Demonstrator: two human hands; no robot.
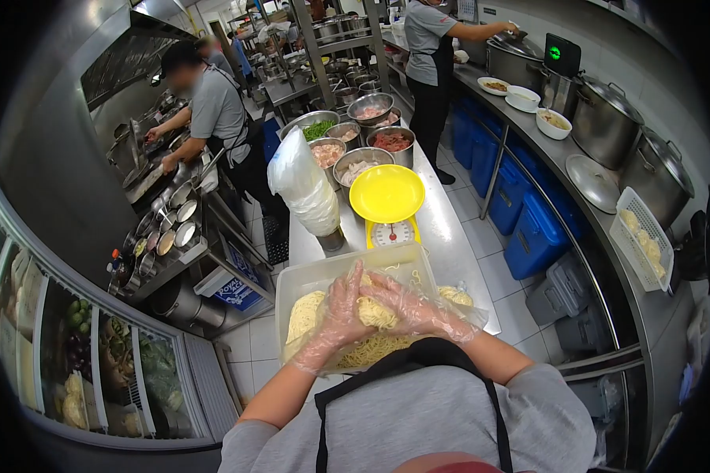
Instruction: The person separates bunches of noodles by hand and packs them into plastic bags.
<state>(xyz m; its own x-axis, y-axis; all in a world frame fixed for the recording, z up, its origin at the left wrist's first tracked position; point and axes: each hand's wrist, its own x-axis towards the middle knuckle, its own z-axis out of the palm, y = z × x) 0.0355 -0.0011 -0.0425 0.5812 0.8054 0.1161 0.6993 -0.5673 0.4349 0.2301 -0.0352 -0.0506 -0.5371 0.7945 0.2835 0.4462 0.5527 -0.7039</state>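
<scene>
My left hand (341, 309) and my right hand (412, 306), both in clear plastic gloves, are cupped around a clump of pale noodles (377, 313). They hold it over a translucent plastic bin (292, 277). More noodles (306, 314) lie in the bin, at its left side and below my hands. Just beyond the bin stands a kitchen scale (393, 234) with a yellow plate (386, 194) on top; nothing lies on the plate. A roll of clear plastic bags (304, 185) stands upright left of the scale.
Metal bowls of meat (392, 141) and greens (318, 130) stand behind the scale. One co-worker (221, 118) cooks at the left; another (431, 71) stands at the right counter. Large pots (606, 122) and a white basket (643, 240) line that counter. A glass-front fridge (95, 370) is at lower left.
</scene>
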